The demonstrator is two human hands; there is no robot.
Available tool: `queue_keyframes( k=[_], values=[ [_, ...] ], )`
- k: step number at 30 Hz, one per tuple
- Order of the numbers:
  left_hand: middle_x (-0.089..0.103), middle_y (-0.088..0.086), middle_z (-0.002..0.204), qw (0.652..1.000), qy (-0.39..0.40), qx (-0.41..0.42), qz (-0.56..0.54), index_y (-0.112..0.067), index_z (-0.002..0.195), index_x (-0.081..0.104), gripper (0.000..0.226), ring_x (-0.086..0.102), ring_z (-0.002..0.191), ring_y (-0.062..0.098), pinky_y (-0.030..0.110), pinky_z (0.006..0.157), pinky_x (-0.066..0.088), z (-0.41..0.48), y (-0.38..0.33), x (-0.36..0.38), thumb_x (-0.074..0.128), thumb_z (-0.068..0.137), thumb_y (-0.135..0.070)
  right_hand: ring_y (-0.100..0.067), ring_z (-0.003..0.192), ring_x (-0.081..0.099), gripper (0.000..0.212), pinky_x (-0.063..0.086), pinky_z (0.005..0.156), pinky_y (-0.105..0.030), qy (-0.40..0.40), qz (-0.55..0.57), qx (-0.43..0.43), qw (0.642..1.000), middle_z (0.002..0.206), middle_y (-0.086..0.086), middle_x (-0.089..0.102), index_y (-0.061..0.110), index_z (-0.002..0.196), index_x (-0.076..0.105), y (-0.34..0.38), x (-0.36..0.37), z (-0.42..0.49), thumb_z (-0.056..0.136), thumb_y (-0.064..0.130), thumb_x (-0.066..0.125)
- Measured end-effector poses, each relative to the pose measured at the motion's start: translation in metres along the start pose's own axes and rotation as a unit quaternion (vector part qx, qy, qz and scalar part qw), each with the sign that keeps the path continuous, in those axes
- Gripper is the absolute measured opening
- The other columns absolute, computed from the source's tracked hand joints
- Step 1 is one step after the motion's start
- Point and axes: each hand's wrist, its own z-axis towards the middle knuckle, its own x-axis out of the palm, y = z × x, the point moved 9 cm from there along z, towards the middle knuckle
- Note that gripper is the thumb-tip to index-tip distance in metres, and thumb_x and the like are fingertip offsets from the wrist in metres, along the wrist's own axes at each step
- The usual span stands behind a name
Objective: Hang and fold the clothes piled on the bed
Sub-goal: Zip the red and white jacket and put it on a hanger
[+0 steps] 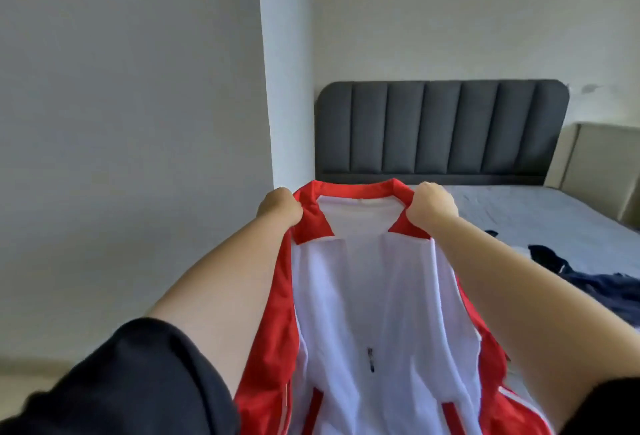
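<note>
One red-and-white zip jacket [374, 296] is held up in the air before the bed [519, 206], its collar pinched at either end by curled fingers: left grip [278, 208], right grip [433, 204]. One dark navy heap of clothes [588, 279] is seen on the bed, right side; one grey headboard [443, 126] behind.

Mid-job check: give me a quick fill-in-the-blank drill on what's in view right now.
1. The left hand and right hand each have a grip on the red-and-white jacket at its ____.
2. That gripped part is coloured ____.
3. The navy clothes lie on the bed, on the jacket's ____ side.
4. The bed's padded headboard is dark ____.

Missing words: collar; red; right; grey.
</note>
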Motion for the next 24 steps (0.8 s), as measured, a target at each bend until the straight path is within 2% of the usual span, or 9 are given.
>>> queue_keyframes(
  k=[5,8,10,14,16,18,20,22,24],
  values=[
    [0.059,0.014,0.123,0.996,0.046,-0.049,0.063,-0.008,0.117,0.060,0.031,0.057,0.113,0.033,0.037,0.089,0.047,0.008,0.046,0.095,0.055,0.092,-0.024,-0.033,0.104,0.057,0.020,0.041,0.075,-0.034,0.075,-0.087,0.063,0.991,0.106,-0.013,0.063,0.008,0.101,0.062,-0.043,0.099,-0.004,0.085,0.010,0.051],
    [0.068,0.016,0.076,0.977,0.083,-0.127,-0.151,-0.001,0.089,0.060,0.019,0.070,0.075,0.030,0.036,0.076,0.058,0.019,0.051,0.133,0.053,0.092,-0.018,-0.036,0.099,0.061,0.012,0.041,0.069,-0.033,0.088,-0.008,0.133,0.987,0.103,-0.015,0.065,0.007,0.096,0.060,-0.051,0.130,0.003,0.087,0.012,0.052],
    [0.065,0.016,0.066,0.932,0.083,-0.177,-0.307,-0.001,0.087,0.058,0.016,0.070,0.067,0.030,0.042,0.073,0.060,0.031,0.041,0.144,0.050,0.093,-0.014,-0.038,0.100,0.061,0.019,0.045,0.073,-0.035,0.066,0.073,0.167,0.981,0.106,-0.019,0.065,0.000,0.100,0.059,-0.052,0.136,0.021,0.089,0.012,0.050],
    [0.070,0.013,0.090,0.932,0.025,-0.063,-0.355,-0.007,0.092,0.064,0.018,0.067,0.088,0.029,0.034,0.081,0.054,0.070,0.001,0.136,0.051,0.090,-0.019,-0.039,0.102,0.058,0.024,0.041,0.077,-0.035,-0.007,0.163,0.162,0.973,0.109,-0.021,0.063,-0.001,0.106,0.058,-0.048,0.130,0.056,0.089,0.011,0.046],
    [0.064,0.001,0.109,0.933,0.071,0.002,-0.352,-0.017,0.118,0.056,0.029,0.060,0.101,0.021,0.029,0.086,0.047,0.071,-0.016,0.149,0.053,0.090,-0.021,-0.039,0.104,0.057,0.031,0.040,0.077,-0.037,0.021,0.172,0.122,0.977,0.114,-0.019,0.060,0.002,0.117,0.049,-0.040,0.144,0.061,0.089,0.016,0.050],
    [0.047,0.005,0.137,0.945,0.167,0.037,-0.280,-0.021,0.150,0.021,0.069,0.050,0.120,0.022,0.030,0.098,0.042,0.054,-0.015,0.186,0.056,0.090,-0.024,-0.034,0.106,0.058,0.050,0.047,0.083,-0.039,0.081,0.179,0.076,0.978,0.120,-0.013,0.059,0.011,0.133,0.041,-0.029,0.173,0.047,0.085,0.020,0.052],
    [0.037,0.012,0.148,0.958,0.261,0.090,-0.080,-0.018,0.152,0.009,0.077,0.047,0.126,0.029,0.030,0.095,0.042,0.021,0.004,0.232,0.057,0.092,-0.025,-0.023,0.101,0.062,0.052,0.051,0.085,-0.037,0.101,0.199,0.019,0.975,0.114,-0.001,0.065,0.031,0.130,0.048,-0.020,0.207,0.017,0.079,0.025,0.047],
    [0.038,0.016,0.148,0.907,0.381,0.125,0.131,-0.012,0.152,0.006,0.079,0.046,0.127,0.032,0.032,0.096,0.040,-0.030,0.041,0.282,0.056,0.093,-0.028,-0.025,0.119,0.053,0.055,0.044,0.100,-0.039,0.182,0.181,0.039,0.966,0.133,-0.006,0.054,0.027,0.139,0.040,-0.024,0.266,-0.029,0.085,0.026,0.047],
    [0.031,0.015,0.151,0.821,0.487,0.110,0.277,-0.017,0.153,0.003,0.091,0.041,0.131,0.035,0.044,0.105,0.038,-0.081,0.090,0.317,0.064,0.088,-0.035,-0.033,0.137,0.030,0.067,0.027,0.112,-0.041,0.334,0.109,0.085,0.932,0.151,-0.016,0.027,0.012,0.150,0.017,-0.033,0.337,-0.094,0.093,0.025,0.049]
  ],
)
